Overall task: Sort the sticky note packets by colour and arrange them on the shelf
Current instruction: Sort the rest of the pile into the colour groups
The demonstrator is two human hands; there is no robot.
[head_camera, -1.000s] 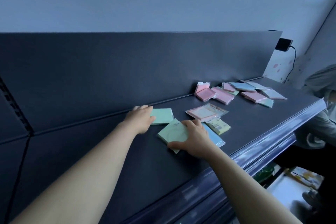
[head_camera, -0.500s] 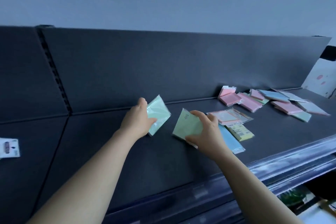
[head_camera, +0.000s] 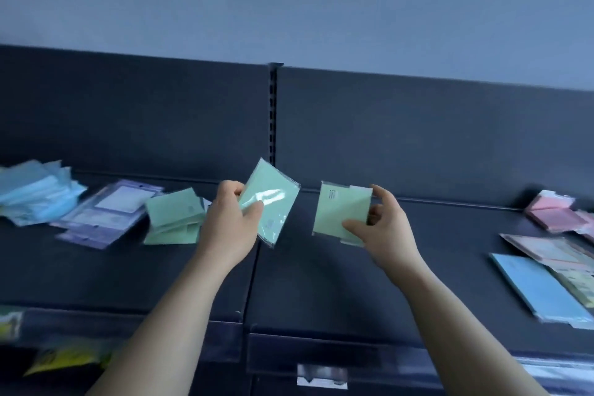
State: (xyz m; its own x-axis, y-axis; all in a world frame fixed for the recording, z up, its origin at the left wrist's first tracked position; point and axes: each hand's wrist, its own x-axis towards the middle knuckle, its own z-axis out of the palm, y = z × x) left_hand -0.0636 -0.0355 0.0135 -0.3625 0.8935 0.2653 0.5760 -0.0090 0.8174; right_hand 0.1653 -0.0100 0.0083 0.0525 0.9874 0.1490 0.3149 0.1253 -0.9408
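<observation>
My left hand (head_camera: pixel 229 224) grips a green sticky note packet (head_camera: pixel 273 202) in clear wrap, held tilted above the dark shelf (head_camera: pixel 321 283). My right hand (head_camera: pixel 385 228) pinches a second green packet (head_camera: pixel 340 210) just to its right, also in the air. On the shelf to the left lie a green pile (head_camera: pixel 172 219), a purple pile (head_camera: pixel 106 212) and a blue pile (head_camera: pixel 35 193). At the right edge lie pink packets (head_camera: pixel 556 214), a blue packet (head_camera: pixel 540 289) and a yellowish packet (head_camera: pixel 581 288).
A dark back panel (head_camera: pixel 418 138) with a slotted upright (head_camera: pixel 273 112) rises behind the shelf. A price rail (head_camera: pixel 321 354) runs along the front edge. Yellow goods (head_camera: pixel 64 357) show on a lower level at bottom left.
Both hands have lifted their green packets higher off the shelf and carried them left. The view has swung left, bringing the green, purple and blue piles into sight.
</observation>
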